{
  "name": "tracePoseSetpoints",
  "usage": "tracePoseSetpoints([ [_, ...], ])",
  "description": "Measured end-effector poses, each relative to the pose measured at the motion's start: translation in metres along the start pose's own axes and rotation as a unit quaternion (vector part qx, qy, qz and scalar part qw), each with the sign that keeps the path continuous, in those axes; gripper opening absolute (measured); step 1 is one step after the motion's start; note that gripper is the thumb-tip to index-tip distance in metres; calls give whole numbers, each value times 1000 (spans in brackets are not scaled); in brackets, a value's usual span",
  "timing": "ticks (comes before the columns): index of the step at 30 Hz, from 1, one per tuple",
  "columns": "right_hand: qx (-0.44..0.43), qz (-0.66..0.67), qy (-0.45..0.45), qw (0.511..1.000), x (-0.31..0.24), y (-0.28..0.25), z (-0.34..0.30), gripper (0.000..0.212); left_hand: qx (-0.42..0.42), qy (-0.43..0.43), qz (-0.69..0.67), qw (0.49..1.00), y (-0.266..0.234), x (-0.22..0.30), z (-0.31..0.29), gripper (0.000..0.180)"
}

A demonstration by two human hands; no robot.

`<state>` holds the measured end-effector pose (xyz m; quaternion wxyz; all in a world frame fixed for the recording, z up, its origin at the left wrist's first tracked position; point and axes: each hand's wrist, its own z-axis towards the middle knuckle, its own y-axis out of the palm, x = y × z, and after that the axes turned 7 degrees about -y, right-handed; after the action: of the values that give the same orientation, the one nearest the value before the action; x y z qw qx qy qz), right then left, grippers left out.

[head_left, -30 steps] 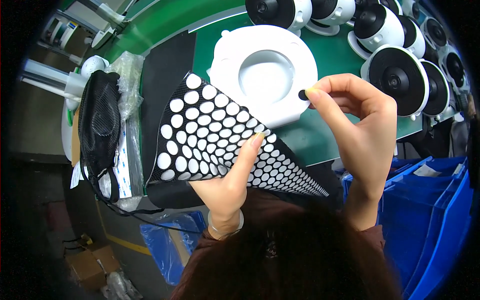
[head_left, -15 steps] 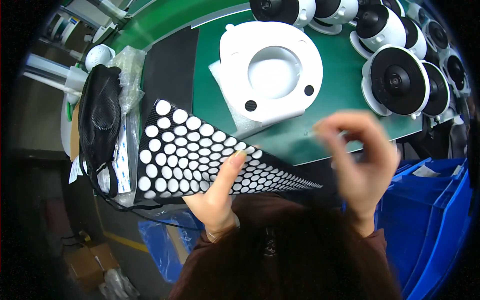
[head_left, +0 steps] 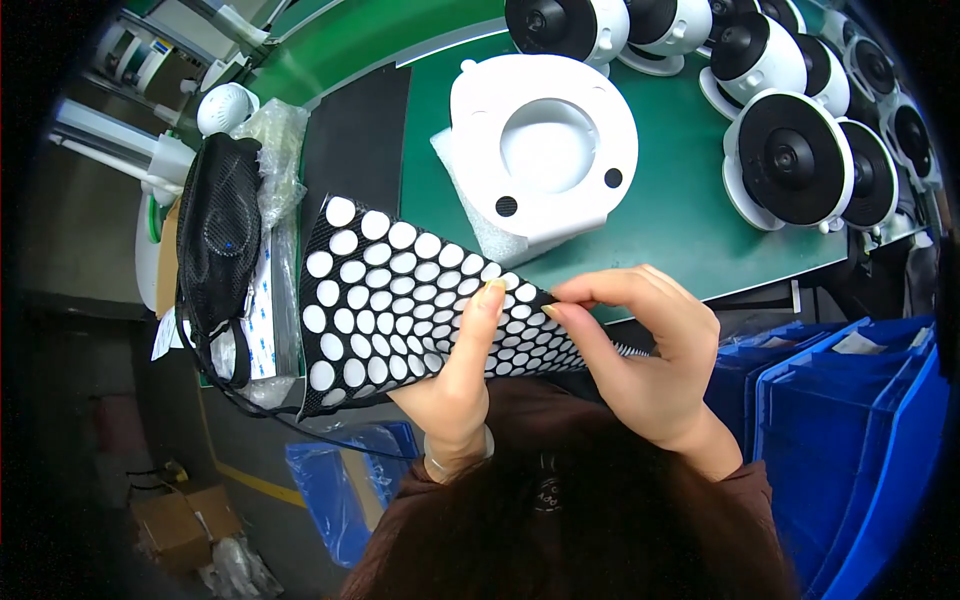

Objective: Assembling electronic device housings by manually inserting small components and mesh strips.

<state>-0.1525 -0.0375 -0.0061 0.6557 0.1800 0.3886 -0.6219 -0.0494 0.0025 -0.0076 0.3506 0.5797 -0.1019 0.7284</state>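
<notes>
A black textured sheet with rows of white circles (head_left: 385, 310) hangs over the near edge of the table, bent and tilted. My left hand (head_left: 458, 385) grips it at its near side, thumb pressed on the face and the other fingers hidden beneath. Thumb and forefinger of my right hand (head_left: 655, 350) pinch the sheet's upper right edge; whether a small piece is between the fingertips I cannot make out. Beyond the sheet, a white round housing with a large central opening (head_left: 470, 125) lies on white foam (head_left: 490, 240). Two black dots mark the housing's near side.
Several white devices with black round fronts (head_left: 795, 160) stand at the right and back of the green table (head_left: 690, 240). Left are a black mat (head_left: 355, 135), a black mesh pouch (head_left: 220, 210) and bubble wrap (head_left: 275, 150). Blue bins (head_left: 840, 430) stand at lower right.
My right hand has moved left and closed its fingertips on the sheet's edge. The left hand keeps its grip, and the sheet appears slightly shifted in view.
</notes>
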Motion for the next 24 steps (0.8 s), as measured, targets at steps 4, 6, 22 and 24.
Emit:
tracePoseSetpoints([
  [4,3,-5,-15,1000,3,0,1,14,-11,7,3,1000,0,1,1,44],
  [6,-3,-15,-23,1000,4,-2,2,13,-15,5,35,999,-2,0,1,46],
  [22,-64,-10,-4,998,2,-11,12,9,-23,74,83,994,2,2,3,76],
  [24,-53,-8,-4,999,5,-8,12,10,-13,69,70,995,4,1,4,76],
])
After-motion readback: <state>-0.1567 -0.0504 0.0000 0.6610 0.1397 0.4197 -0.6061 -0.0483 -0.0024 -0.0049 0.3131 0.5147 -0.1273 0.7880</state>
